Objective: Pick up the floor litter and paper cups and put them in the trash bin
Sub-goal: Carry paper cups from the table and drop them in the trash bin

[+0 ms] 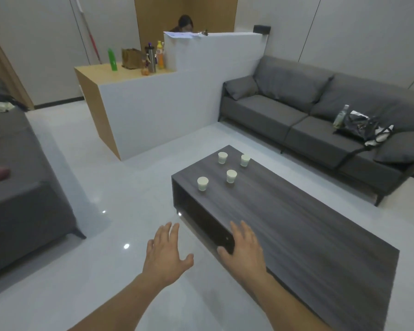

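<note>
Several white paper cups stand upright at the far end of a dark wooden coffee table (296, 223): the nearest-left cup (202, 184), one just right of it (231, 176), and two farther back, a left cup (222, 157) and a right cup (245, 160). My left hand (165, 254) is stretched out over the white floor with straight, spread fingers and holds nothing. My right hand (244, 247) hovers over the table's near left edge, fingers straight, also empty. Both hands are well short of the cups. No trash bin and no floor litter show in this view.
A grey sofa (296, 111) runs along the right, with a bottle and a bag (359, 125) on its seat. A white and wood reception counter (153, 99) with bottles stands ahead; a person sits behind it. Another grey seat (17, 187) is at the left. Glossy white floor lies between.
</note>
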The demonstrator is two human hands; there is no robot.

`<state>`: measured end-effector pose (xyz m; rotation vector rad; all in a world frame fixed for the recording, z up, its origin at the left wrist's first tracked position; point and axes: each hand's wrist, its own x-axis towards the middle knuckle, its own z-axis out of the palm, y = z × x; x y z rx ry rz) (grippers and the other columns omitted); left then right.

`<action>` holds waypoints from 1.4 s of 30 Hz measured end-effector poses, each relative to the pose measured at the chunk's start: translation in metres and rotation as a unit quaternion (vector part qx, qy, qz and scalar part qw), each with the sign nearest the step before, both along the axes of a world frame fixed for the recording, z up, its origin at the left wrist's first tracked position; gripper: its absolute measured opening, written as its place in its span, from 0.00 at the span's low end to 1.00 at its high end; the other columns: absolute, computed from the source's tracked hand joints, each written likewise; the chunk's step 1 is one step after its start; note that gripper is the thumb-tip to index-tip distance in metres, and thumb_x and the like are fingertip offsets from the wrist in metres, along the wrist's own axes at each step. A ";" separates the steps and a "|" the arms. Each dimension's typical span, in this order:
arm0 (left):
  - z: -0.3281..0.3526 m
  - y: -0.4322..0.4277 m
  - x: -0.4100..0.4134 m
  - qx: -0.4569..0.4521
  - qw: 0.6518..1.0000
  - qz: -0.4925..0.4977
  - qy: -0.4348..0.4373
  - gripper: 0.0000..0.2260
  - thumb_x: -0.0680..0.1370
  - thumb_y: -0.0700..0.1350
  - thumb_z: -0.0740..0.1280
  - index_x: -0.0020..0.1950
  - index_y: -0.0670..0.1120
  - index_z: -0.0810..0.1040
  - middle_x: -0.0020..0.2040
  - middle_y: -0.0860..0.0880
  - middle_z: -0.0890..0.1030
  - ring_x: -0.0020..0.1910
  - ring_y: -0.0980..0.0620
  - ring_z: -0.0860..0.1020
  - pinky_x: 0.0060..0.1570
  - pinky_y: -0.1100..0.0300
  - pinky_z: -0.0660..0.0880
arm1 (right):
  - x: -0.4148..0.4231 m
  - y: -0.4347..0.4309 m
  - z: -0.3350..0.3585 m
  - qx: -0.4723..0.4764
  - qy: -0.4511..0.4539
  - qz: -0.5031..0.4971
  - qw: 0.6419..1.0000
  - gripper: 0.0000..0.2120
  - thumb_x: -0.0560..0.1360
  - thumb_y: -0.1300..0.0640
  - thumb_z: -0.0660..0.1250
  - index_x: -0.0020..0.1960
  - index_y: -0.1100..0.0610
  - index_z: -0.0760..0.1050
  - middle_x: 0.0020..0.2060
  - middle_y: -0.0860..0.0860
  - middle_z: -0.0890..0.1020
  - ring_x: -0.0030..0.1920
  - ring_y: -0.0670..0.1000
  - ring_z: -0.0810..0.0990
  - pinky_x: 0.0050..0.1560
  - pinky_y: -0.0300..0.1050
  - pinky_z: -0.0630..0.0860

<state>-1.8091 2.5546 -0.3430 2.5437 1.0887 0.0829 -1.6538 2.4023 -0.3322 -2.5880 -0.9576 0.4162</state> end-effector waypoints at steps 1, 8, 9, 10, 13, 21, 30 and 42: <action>0.001 0.016 0.012 0.001 1.000 -0.006 -0.003 0.41 0.73 0.66 0.60 0.78 0.51 0.46 0.79 0.50 0.48 0.77 0.48 0.47 0.73 0.48 0.51 | 0.010 0.017 0.003 0.005 0.003 -0.008 1.000 0.38 0.76 0.36 0.59 0.79 0.44 0.45 0.79 0.48 0.45 0.78 0.52 0.45 0.75 0.56 0.53; -0.005 0.103 0.088 -0.019 1.000 -0.013 0.007 0.42 0.73 0.67 0.61 0.78 0.50 0.47 0.79 0.50 0.48 0.77 0.48 0.47 0.74 0.49 0.54 | 0.071 0.103 -0.003 -0.020 0.035 -0.004 0.999 0.39 0.76 0.37 0.60 0.79 0.45 0.45 0.79 0.47 0.44 0.78 0.52 0.45 0.75 0.57 0.55; -0.008 0.117 0.104 -0.024 1.000 -0.017 0.006 0.42 0.73 0.67 0.62 0.78 0.51 0.47 0.79 0.50 0.48 0.77 0.48 0.48 0.74 0.49 0.54 | 0.088 0.119 -0.007 -0.023 0.039 -0.001 0.999 0.39 0.76 0.37 0.60 0.79 0.45 0.44 0.79 0.48 0.44 0.78 0.52 0.45 0.75 0.57 0.55; -0.009 0.128 0.117 -0.025 0.999 -0.020 0.006 0.42 0.73 0.66 0.62 0.78 0.51 0.46 0.79 0.50 0.49 0.77 0.48 0.49 0.74 0.50 0.54 | 0.103 0.132 -0.009 -0.028 0.041 0.004 0.999 0.39 0.77 0.37 0.60 0.79 0.46 0.44 0.79 0.48 0.44 0.78 0.53 0.45 0.75 0.57 0.55; -0.018 0.164 0.159 -0.036 0.999 -0.011 0.010 0.43 0.73 0.65 0.64 0.78 0.50 0.46 0.79 0.50 0.49 0.77 0.49 0.49 0.74 0.50 0.54 | 0.151 0.178 -0.024 -0.038 0.047 0.031 0.998 0.39 0.77 0.38 0.61 0.79 0.47 0.44 0.79 0.49 0.44 0.78 0.54 0.46 0.76 0.55 0.54; -0.024 0.263 0.263 -0.008 1.000 0.011 0.024 0.43 0.70 0.65 0.65 0.78 0.49 0.50 0.77 0.49 0.54 0.76 0.49 0.52 0.71 0.51 0.57 | 0.258 0.296 -0.044 -0.021 0.049 0.079 0.995 0.38 0.76 0.41 0.63 0.78 0.46 0.48 0.79 0.50 0.48 0.78 0.55 0.48 0.75 0.55 0.55; -0.077 0.363 0.344 -0.067 0.995 -0.029 0.062 0.43 0.71 0.64 0.64 0.78 0.48 0.50 0.77 0.47 0.54 0.76 0.48 0.53 0.72 0.50 0.58 | 0.319 0.382 -0.107 -0.107 0.085 0.070 0.988 0.39 0.75 0.39 0.63 0.78 0.48 0.48 0.79 0.52 0.49 0.78 0.56 0.50 0.75 0.54 0.58; -0.228 0.509 0.400 -0.169 0.961 -0.181 0.121 0.41 0.71 0.59 0.68 0.77 0.49 0.52 0.76 0.48 0.57 0.75 0.48 0.56 0.72 0.53 0.59 | 0.364 0.497 -0.273 -0.211 0.146 -0.027 0.966 0.40 0.74 0.43 0.66 0.78 0.46 0.48 0.78 0.51 0.47 0.76 0.58 0.51 0.72 0.57 0.62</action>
